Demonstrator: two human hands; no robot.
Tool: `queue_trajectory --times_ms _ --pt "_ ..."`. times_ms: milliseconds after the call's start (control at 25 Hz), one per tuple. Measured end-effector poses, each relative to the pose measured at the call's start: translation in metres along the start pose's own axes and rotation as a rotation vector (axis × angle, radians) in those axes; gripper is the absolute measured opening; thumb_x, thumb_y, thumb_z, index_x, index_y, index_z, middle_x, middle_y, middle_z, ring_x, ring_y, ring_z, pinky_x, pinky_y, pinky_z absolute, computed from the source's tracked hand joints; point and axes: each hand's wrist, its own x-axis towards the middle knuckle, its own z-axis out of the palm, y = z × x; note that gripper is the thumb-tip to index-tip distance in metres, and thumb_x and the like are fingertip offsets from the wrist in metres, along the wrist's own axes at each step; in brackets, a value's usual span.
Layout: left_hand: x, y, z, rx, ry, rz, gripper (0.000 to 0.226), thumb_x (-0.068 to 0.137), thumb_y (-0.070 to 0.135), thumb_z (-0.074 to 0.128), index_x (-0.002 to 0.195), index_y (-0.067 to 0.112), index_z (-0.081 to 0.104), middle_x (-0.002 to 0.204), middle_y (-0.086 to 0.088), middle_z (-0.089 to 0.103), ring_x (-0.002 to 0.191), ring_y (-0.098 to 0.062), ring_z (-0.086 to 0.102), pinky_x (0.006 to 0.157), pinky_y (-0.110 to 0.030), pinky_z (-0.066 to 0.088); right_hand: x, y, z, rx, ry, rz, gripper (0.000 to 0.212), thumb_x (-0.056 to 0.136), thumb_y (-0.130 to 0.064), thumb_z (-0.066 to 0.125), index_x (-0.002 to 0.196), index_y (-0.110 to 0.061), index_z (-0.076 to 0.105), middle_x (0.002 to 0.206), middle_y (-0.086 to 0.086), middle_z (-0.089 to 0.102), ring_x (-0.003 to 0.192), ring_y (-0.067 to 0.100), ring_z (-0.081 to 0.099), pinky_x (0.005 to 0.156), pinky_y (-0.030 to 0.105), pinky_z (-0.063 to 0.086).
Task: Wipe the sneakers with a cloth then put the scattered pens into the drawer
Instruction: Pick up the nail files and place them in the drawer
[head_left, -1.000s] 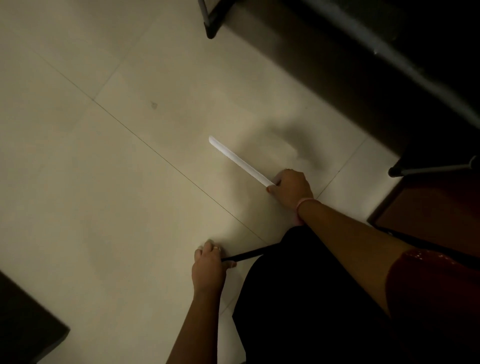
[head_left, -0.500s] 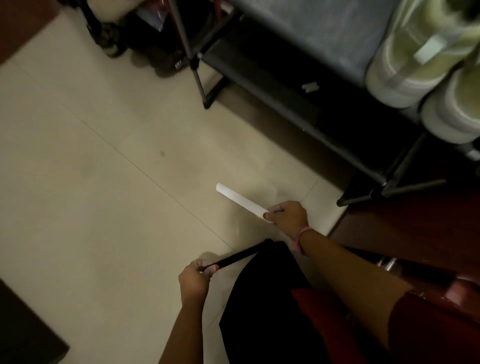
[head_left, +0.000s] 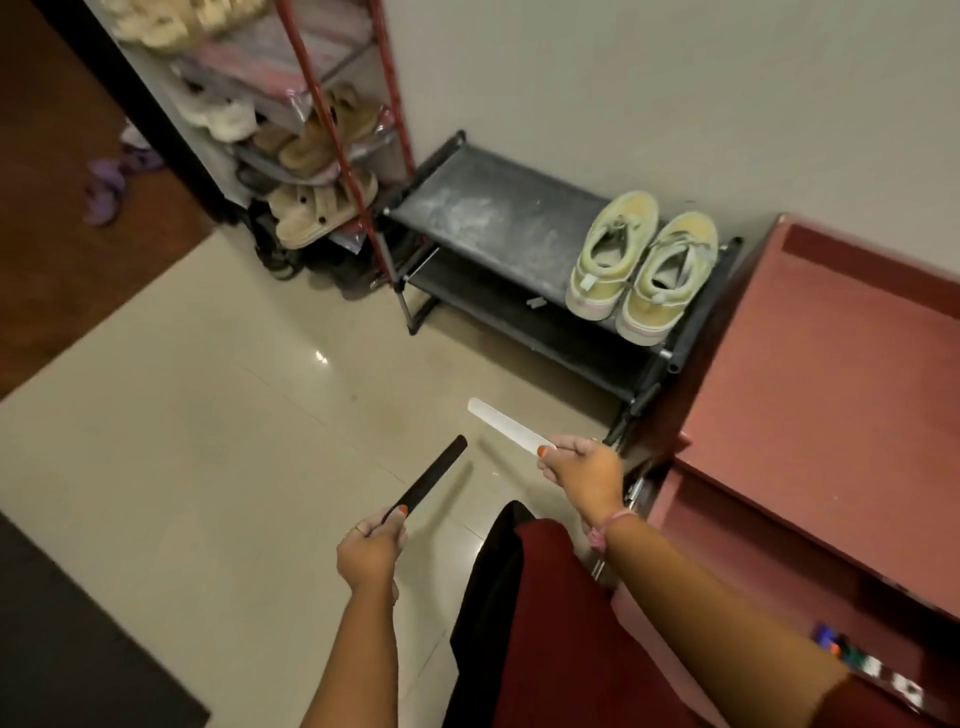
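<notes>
A black pen (head_left: 432, 479) is gripped at its near end by the left hand (head_left: 370, 555), and a white pen (head_left: 506, 425) is pinched by the right hand (head_left: 584, 475), both held above the floor (head_left: 208, 441). The sneakers (head_left: 641, 265) are set side by side on the black shoe rack (head_left: 493, 218), beside the red drawer unit (head_left: 810, 395).

1. No legible text, brand, number or sign found in the head view.
2. Sneakers (head_left: 644, 265): no readable brand or marking; a small pale tab on the left shoe is blank or too small to read.
3. Black pen (head_left: 431, 480) and white pen (head_left: 506, 425): no print discernible.
4. Multicoloured items in the drawer (head_left: 779, 561): blurred, nothing readable.
</notes>
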Motion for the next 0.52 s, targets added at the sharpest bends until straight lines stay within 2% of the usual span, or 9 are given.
queue_trajectory --times_ms 120,200,320,520 --pt "-0.05 0.03 -0.011 -0.132 -0.12 0.0 0.035 0.081 0.008 0.075 0.108 -0.01 0.061 0.087 -0.01 0.068 0.076 -0.019 0.065 0.08 -0.026 0.054 -0.051 -0.018 -0.041 0.106 0.05 -0.05 0.014 0.083 -0.005 0.067 0.097 -0.005 0.07 0.079 0.01 0.071 0.06 0.004 0.066 0.055 0.011 0.051" --pt "-0.078 0.047 -0.016 -0.183 -0.225 0.011 0.035 0.083 0.007 0.073 0.112 -0.007 0.06 0.09 -0.009 0.068 0.081 -0.017 0.067 0.09 -0.03 0.051 -0.08 -0.022 -0.073 0.214 0.099 -0.052 0.011 0.083 -0.006 0.068 0.094 -0.007 0.069 0.085 0.012 0.072 0.071 0.01 0.07 0.059 0.014 0.055" --pt "-0.116 0.066 -0.019 -0.194 -0.383 0.051 0.032 0.088 0.006 0.068 0.116 -0.007 0.06 0.094 -0.011 0.067 0.087 -0.016 0.067 0.095 -0.031 0.05 -0.117 -0.018 -0.124 0.365 0.166 -0.051 0.019 0.081 -0.005 0.071 0.099 0.0 0.067 0.091 0.017 0.071 0.082 0.022 0.071 0.065 0.018 0.058" --pt "-0.174 0.08 -0.009 -0.176 -0.554 0.129 0.032 0.091 0.003 0.062 0.121 -0.007 0.058 0.098 -0.012 0.066 0.094 -0.017 0.065 0.099 -0.033 0.048 -0.166 0.002 -0.194 0.527 0.259 -0.073 0.015 0.082 -0.004 0.07 0.097 0.001 0.067 0.095 0.015 0.07 0.08 0.021 0.069 0.066 0.017 0.057"
